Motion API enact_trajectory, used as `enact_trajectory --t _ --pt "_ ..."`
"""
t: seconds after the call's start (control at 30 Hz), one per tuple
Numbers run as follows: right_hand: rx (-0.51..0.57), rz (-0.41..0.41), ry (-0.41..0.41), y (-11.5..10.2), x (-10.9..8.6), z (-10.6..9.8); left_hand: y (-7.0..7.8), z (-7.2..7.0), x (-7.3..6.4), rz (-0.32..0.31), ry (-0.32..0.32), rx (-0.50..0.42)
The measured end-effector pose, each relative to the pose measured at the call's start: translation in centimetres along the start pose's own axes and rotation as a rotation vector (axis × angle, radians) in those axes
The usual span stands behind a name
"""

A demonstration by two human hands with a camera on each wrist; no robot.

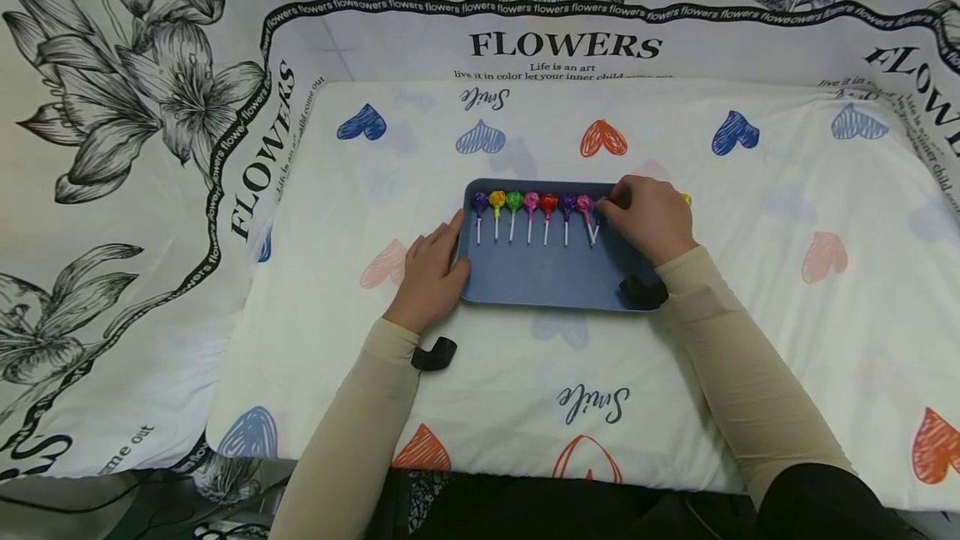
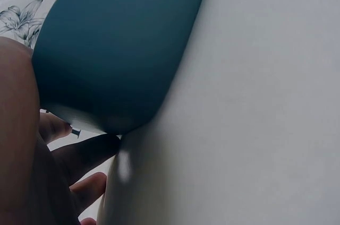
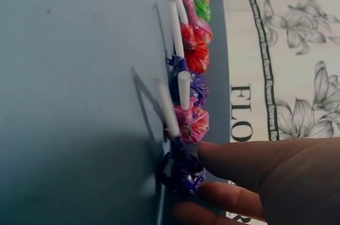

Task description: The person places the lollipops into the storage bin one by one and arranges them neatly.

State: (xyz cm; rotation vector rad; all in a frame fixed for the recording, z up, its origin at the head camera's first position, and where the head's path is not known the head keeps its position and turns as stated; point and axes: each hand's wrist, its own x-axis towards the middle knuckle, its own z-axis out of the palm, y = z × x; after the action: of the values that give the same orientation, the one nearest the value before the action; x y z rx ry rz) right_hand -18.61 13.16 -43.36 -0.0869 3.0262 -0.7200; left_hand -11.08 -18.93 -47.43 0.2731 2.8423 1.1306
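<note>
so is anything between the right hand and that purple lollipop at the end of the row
Nothing visible: the right hand already has its fingertips on the purple lollipop, at the end of the row on the blue tray.

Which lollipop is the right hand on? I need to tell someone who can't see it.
On the blue tray, lollipops line the far edge. It is the purple-wrapped lollipop at the row's right end, under the right hand; its neighbour is pink.

Both hands (image 1: 431, 273) (image 1: 648, 215) rest at a blue tray (image 1: 551, 277) of lollipops (image 1: 531, 205).
</note>
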Motion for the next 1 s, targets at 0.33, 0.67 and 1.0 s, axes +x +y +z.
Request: enact_trajectory --t 0.33,0.67,1.0 --pt "0.072 -0.022 0.013 0.5 -0.2 -0.9 0.0 0.0 0.0 -0.011 -0.008 0.008" --pt "0.159 -0.046 0.168 1.8 -0.4 -2.6 -0.1 0.1 -0.1 -0.016 0.006 0.003" --pt "0.151 -0.017 0.129 2.5 -0.8 -3.3 0.1 0.1 0.0 -0.016 -0.001 0.007"
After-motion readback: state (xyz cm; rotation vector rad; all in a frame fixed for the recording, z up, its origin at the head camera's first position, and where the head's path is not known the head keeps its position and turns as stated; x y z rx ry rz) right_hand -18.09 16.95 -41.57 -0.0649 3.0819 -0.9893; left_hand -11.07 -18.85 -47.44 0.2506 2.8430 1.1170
